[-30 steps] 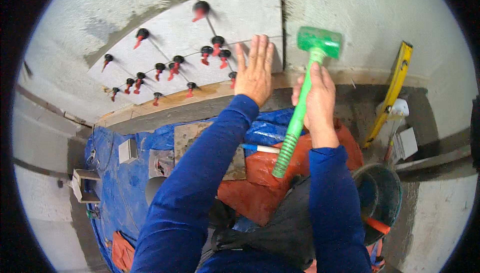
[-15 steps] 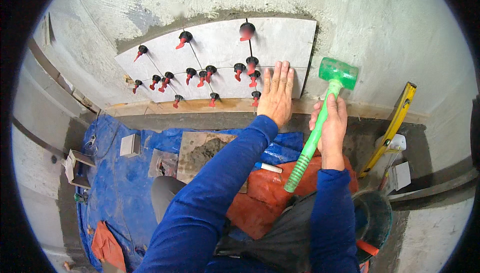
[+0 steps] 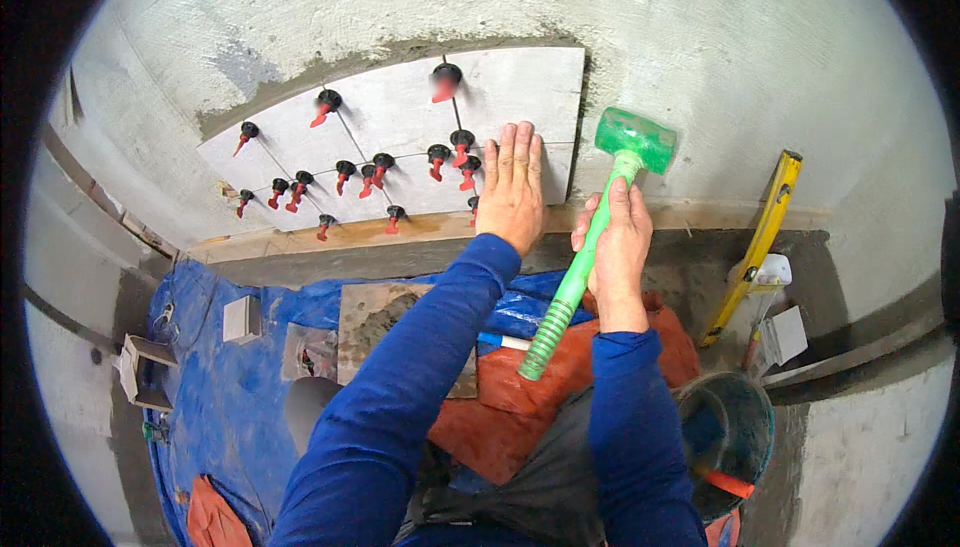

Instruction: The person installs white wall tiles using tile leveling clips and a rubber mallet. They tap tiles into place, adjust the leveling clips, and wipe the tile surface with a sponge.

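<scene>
My left hand lies flat with fingers stretched upward on the lower right pale grey wall tile, near its right edge. My right hand grips the handle of a green mallet just below its head. The mallet head is beside the tiles' right edge, over or in front of bare wall; I cannot tell whether it touches. Two rows of tiles are on the wall, their joints set with several tile levelling clips with black bases and red handles. My left hand and wrist partly hide the clips nearest them.
A wooden batten runs under the tiles. A yellow spirit level leans at the right, above a dark bucket with an orange-handled tool. Below lie a blue tarp, orange sheeting, a mortar-smeared board and a white marker.
The whole view has shifted, so the tiles and both hands appear farther left. My left hand stays flat on the tile and my right hand keeps its grip on the mallet.
</scene>
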Tool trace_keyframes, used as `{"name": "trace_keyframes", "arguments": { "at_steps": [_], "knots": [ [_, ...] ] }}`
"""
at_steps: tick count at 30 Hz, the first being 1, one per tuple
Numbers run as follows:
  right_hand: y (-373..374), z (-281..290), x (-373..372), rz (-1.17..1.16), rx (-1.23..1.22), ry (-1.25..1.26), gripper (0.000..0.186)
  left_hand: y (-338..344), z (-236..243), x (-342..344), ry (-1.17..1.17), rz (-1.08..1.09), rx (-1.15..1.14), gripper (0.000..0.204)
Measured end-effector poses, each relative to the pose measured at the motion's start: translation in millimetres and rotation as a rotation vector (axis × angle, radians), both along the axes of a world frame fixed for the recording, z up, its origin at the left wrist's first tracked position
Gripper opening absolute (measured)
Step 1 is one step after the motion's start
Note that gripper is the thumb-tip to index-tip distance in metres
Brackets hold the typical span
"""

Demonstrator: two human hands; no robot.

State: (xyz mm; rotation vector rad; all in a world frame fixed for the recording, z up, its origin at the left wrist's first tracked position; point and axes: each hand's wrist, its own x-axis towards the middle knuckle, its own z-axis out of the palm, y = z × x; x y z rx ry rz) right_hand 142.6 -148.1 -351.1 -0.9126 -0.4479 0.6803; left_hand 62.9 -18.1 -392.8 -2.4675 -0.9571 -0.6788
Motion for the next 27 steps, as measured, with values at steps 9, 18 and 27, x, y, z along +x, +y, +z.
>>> {"name": "trace_keyframes", "arguments": {
  "at_steps": [9,18,27],
  "knots": [
    [7.2,-0.9,-2.9,-0.065,0.016,0.023,0.028,-0.7,-0.9,0.5,0.059,0.046,0.046,0.07],
    [5.1,-1.0,0.3,0.03,-0.096,-0.081,0.028,-7.5,9.3,-4.9,0.006,-0.027,-0.004,0.072],
    [-1.7,7.3,10.0,-0.034,0.014,-0.064,0.025,30.3,54.2,-104.7,-0.734,-0.062,-0.104,0.075]
  ]
}}
